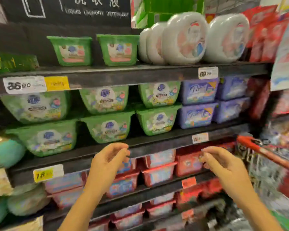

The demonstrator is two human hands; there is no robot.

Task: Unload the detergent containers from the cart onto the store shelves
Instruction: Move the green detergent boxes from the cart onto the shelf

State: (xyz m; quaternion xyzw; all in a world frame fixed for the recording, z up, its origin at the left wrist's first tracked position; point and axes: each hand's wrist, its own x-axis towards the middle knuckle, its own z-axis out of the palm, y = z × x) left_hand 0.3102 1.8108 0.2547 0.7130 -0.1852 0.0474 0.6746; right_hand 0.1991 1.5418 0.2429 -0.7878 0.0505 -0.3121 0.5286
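Green detergent tubs (107, 127) stand stacked two high on the middle shelf (157, 139), with purple tubs (197, 104) to their right. Round white containers (185, 39) and two small green tubs (72, 50) sit on the top shelf. My left hand (110, 159) and my right hand (222, 162) hover empty in front of the middle shelf's edge, fingers loosely curled, holding nothing. The red-handled wire cart (257, 147) is at the right; its contents are blurred.
Red and pink tubs (158, 172) fill the lower shelves. Teal and pale round packs (5, 152) bulge out at the left. Red packages (265, 39) and a hanging poster (285, 64) crowd the upper right. Price tags (25, 85) line the shelf edges.
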